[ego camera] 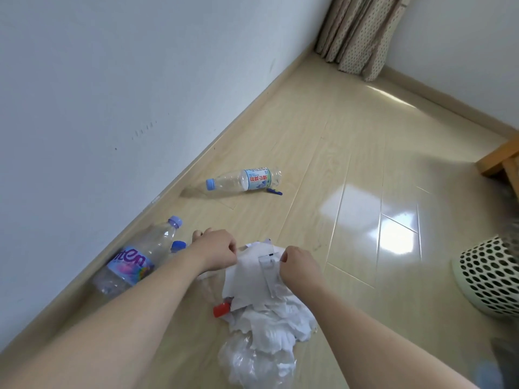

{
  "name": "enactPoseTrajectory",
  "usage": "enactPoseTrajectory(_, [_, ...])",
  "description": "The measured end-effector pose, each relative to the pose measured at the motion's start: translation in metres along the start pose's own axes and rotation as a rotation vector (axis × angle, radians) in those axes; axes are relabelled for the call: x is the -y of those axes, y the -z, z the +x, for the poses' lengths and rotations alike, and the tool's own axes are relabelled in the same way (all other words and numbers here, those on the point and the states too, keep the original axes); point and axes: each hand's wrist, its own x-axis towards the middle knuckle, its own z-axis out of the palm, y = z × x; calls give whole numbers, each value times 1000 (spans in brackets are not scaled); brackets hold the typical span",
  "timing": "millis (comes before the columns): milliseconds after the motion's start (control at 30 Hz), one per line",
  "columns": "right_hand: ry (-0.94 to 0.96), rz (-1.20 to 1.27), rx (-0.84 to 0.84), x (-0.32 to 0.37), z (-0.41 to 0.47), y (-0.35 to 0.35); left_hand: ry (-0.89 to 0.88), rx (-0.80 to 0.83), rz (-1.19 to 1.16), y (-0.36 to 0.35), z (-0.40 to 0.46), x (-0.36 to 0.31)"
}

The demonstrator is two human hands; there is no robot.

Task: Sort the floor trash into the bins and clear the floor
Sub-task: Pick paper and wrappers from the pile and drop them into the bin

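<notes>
Item: floor-trash sort, gathering stage, as I read it from my remote seat

- Left hand (217,249): fingers curled, pinching the left edge of a flat white paper sheet (252,272) on top of the pile
- Right hand (299,266): fingers curled on the right edge of the same sheet, beside a small clear plastic strip (269,273) lying on it; the two hands are close together, one sheet between them
- Heap of crumpled white tissue and thin clear plastic film (266,335): on the pale wood floor (351,164), near me, under and below the sheet
- Red bottle cap (222,309): at the heap's left edge
- Large clear bottle with purple label and lilac cap (134,262): lying by the left wall, partly behind my left forearm
- Smaller clear bottle with blue cap and white-green label (244,179): farther off, lying on its side; a small blue object (274,191) just beside it
- White perforated plastic bin (488,279): at the right edge, well apart from the pile

Step in hand, I judge: lifting paper out of the pile. Next move calls for a firm hold on the sheet, a carry right to the bin, with the bottles and cap kept for separate sorting; most of the floor remains to clear
</notes>
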Motion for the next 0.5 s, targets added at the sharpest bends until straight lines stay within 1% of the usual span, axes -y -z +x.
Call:
enactPoseTrajectory(67, [1,65,-29,-5,-2,4,34,61,-473,20,-7,-5])
enactPoseTrajectory(133, [-4,161,-50,-9,-7,12,15,92,-930,41,-18,-11])
enactPoseTrajectory(167, [-1,194,-58,-10,-11,18,8,123,-1095,49,-24,-14])
enactPoseTrajectory(200, [8,213,-68,-12,-14,24,5,157,-1191,56,-29,-17])
enactPoseTrajectory(233, [14,238,-77,-13,-18,31,16,173,-1199,61,-33,-21])
enactPoseTrajectory(267, [16,280,-81,-15,-22,38,51,158,-1135,65,-38,-26])
enactPoseTrajectory(333, [16,396,-92,-21,-34,55,104,54,-1029,72,-48,-44])
enactPoseTrajectory(400, [37,465,-95,-25,-47,75,75,-63,-999,80,-55,-67])
enactPoseTrajectory(433, [58,492,-92,-28,-52,85,49,-76,-948,84,-59,-81])
enactPoseTrajectory(467, [81,513,-101,-36,-63,99,15,-47,-879,87,-64,-101])
enactPoseTrajectory(500, [104,511,-98,-39,-69,111,-5,2,-860,90,-69,-115])
